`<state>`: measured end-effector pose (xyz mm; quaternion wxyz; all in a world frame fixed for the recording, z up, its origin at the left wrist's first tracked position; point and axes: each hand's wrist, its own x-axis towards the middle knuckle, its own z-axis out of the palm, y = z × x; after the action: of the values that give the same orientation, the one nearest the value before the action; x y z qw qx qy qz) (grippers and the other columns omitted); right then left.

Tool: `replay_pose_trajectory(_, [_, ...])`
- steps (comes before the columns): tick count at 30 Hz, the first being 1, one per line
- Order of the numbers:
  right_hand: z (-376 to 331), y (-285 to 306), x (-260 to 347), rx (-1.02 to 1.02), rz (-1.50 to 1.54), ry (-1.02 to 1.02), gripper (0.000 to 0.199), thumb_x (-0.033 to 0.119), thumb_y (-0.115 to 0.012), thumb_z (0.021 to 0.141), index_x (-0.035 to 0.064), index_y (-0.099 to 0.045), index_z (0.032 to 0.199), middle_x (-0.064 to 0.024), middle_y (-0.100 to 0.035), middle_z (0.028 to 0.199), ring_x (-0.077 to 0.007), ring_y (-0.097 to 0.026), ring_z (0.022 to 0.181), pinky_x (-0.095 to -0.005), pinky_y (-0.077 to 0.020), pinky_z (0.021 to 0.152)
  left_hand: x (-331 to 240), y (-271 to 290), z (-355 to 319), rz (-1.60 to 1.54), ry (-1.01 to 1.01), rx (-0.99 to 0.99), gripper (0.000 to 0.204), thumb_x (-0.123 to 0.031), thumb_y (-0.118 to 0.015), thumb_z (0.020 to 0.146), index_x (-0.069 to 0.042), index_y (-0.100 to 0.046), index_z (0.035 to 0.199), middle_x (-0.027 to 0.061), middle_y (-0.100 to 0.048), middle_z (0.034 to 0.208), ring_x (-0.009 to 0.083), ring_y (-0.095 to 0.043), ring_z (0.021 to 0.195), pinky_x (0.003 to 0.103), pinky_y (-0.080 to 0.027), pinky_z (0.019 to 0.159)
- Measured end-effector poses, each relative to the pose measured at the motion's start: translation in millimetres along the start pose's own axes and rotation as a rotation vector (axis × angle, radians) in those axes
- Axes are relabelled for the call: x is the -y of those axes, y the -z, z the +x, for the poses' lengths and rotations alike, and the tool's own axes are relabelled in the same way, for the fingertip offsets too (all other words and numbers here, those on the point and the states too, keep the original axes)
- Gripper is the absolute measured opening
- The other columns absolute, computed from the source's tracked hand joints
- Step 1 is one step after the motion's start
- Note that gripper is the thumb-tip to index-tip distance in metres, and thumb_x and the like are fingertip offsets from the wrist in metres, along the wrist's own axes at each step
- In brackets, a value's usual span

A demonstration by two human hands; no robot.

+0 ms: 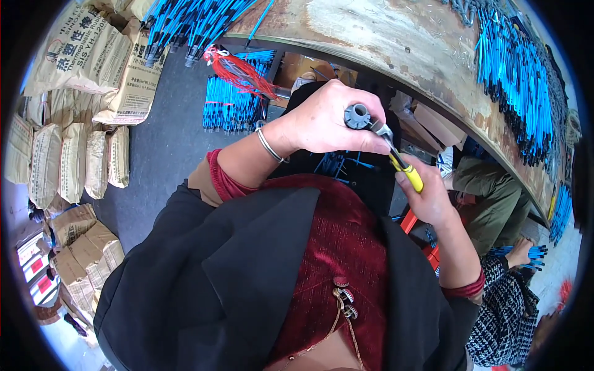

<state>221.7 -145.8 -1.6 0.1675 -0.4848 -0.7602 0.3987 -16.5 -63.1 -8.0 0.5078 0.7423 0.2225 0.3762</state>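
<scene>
Counter [396, 37] ahead, left hand [334, 120] grips the grey fitting [357, 117], hollow end up; right hand [433, 193] grips the yellow tool [413, 178], axis slanting up-left, head just beside the fitting's right.

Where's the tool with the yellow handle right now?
In the head view, the yellow-handled tool is right of centre, in the person's right hand, its metal end beside the grey round part in the left hand.
</scene>
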Motion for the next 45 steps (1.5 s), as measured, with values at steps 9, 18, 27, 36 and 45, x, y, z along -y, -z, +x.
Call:
replay_pose_trajectory(9, [6,71,71,0.309,0.195,-0.628,0.017,0.014,-0.052,0.089,-0.0029,-0.054,0.09,-0.0025,-0.054,0.061,-0.0081,-0.049,0.051,-0.0239,-0.042,0.049,-4,1,-1,0.065,0.04,0.065,0.019,-0.01,-0.076,0.066,-0.003,-0.064,0.079,0.0044,-0.061,0.064,0.0121,-0.057,0.056,0.024,-0.045,0.053])
replay_pose_trajectory(18, [5,28,38,0.171,-0.072,-0.415,0.019,0.014,-0.058,0.084,-0.0004,-0.056,0.095,-0.0015,-0.054,0.063,-0.015,-0.056,0.059,-0.0357,-0.044,0.055,5,2,3,0.05,0.122,-0.053,0.027,-0.009,-0.077,0.065,-0.002,-0.063,0.088,0.0049,-0.064,0.074,0.0095,-0.058,0.065,0.024,-0.047,0.062])
replay_pose_trajectory(27, [0,-28,0,-0.206,0.851,-0.126,0.034,0.012,-0.059,0.081,0.0011,-0.052,0.112,-0.0092,-0.047,0.112,-0.0196,-0.051,0.097,-0.0351,-0.0442,0.08,22,-1,-10,-0.007,0.08,-0.189,0.042,-0.003,-0.074,0.067,-0.001,-0.055,0.105,0.0074,-0.063,0.09,0.0123,-0.06,0.077,0.027,-0.049,0.071])
replay_pose_trajectory(36, [40,7,-8,-0.692,-0.998,0.441,0.045,0.001,-0.062,0.072,0.0126,-0.055,0.115,-0.0114,-0.043,0.122,-0.0319,-0.039,0.115,-0.0481,-0.0319,0.101,13,-2,-17,-0.235,0.268,-0.218,0.036,-0.006,-0.076,0.066,-0.002,-0.057,0.096,0.0039,-0.061,0.086,0.0108,-0.058,0.08,0.027,-0.048,0.074])
replay_pose_trajectory(45, [45,6,21,-0.553,-0.875,0.454,0.05,-0.002,-0.063,0.069,0.0161,-0.057,0.115,-0.0102,-0.046,0.117,-0.0311,-0.044,0.108,-0.0496,-0.0374,0.094,15,13,-16,-0.06,0.171,-0.135,0.037,-0.013,-0.079,0.063,-0.001,-0.062,0.094,0.0035,-0.062,0.084,0.0096,-0.057,0.073,0.025,-0.046,0.068])
